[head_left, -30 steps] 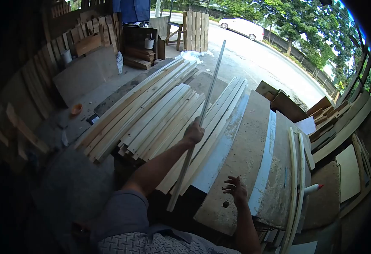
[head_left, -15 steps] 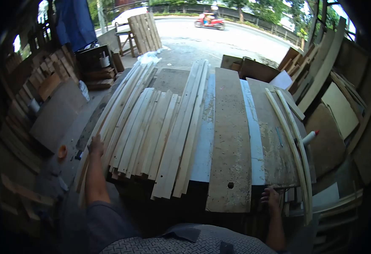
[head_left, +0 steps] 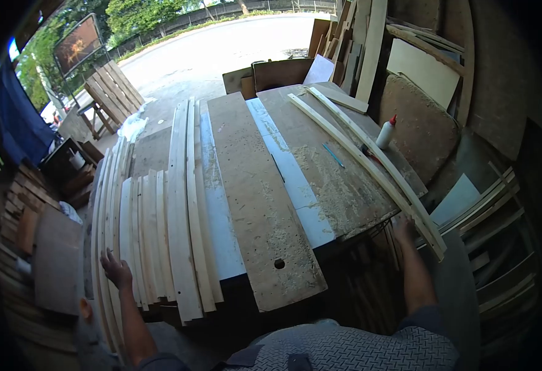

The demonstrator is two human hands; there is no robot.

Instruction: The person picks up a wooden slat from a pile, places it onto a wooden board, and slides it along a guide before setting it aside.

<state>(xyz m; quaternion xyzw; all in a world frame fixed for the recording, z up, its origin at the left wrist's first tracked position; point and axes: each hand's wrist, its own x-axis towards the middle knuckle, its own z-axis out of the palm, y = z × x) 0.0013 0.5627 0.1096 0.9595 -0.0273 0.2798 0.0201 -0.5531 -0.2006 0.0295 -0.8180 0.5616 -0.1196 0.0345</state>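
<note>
Your left grip [head_left: 117, 270] lies palm down with its fingers spread on the slats [head_left: 159, 229], close to their near ends. The slats run away from it in a pile, and most of them lie to its right. Past the slats, well right of that grip, a long board [head_left: 252, 198] with a hole by its near end rests on the desk [head_left: 345, 198]. A pen [head_left: 332, 155] lies on the dusty desk top, ahead and left of your right grip [head_left: 405, 230]. Two curved strips [head_left: 376, 178] cross the desk, and their near ends overhang its edge just right of that grip. The right grip is up at the desk edge beside them. I cannot tell whether it is spread or closed, or whether it touches them. A glue bottle [head_left: 385, 133] stands well ahead of it, beyond the strips.
</note>
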